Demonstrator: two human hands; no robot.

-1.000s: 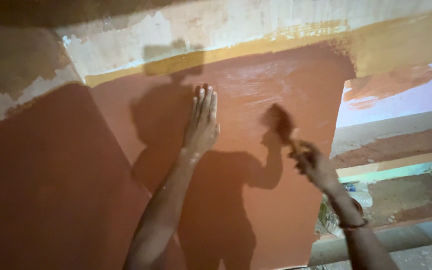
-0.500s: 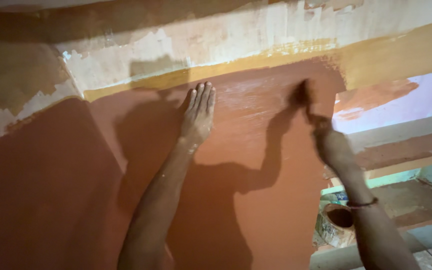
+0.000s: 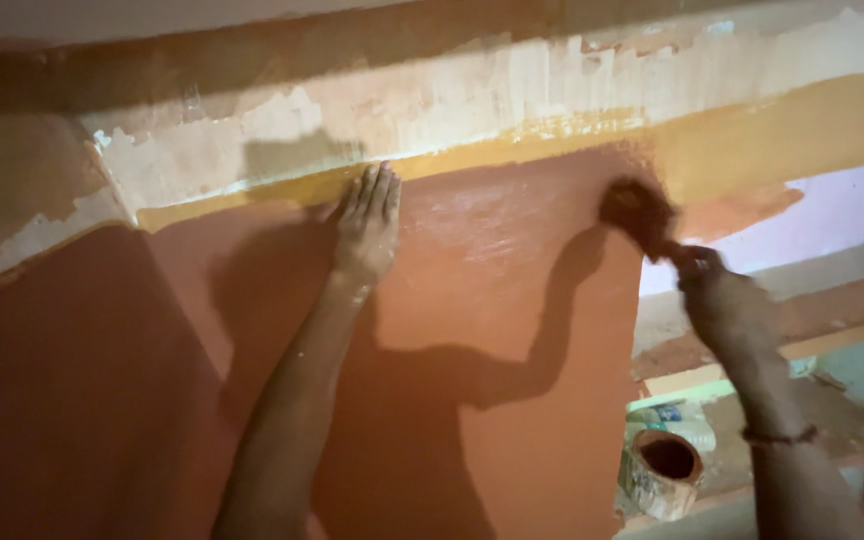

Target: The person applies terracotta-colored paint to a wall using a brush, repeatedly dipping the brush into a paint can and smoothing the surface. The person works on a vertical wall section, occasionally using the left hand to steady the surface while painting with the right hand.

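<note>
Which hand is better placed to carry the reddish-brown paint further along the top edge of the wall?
Probably the right hand: it grips the paintbrush, whose bristles sit at the wall's upper right edge beside the yellow band. The left hand lies flat on the wall, empty.

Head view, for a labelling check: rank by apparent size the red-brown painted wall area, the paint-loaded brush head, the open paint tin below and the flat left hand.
1. Red-brown painted wall area
2. Flat left hand
3. Open paint tin, only slightly smaller than the hand; it sits farther off, so unsure
4. Paint-loaded brush head
</note>
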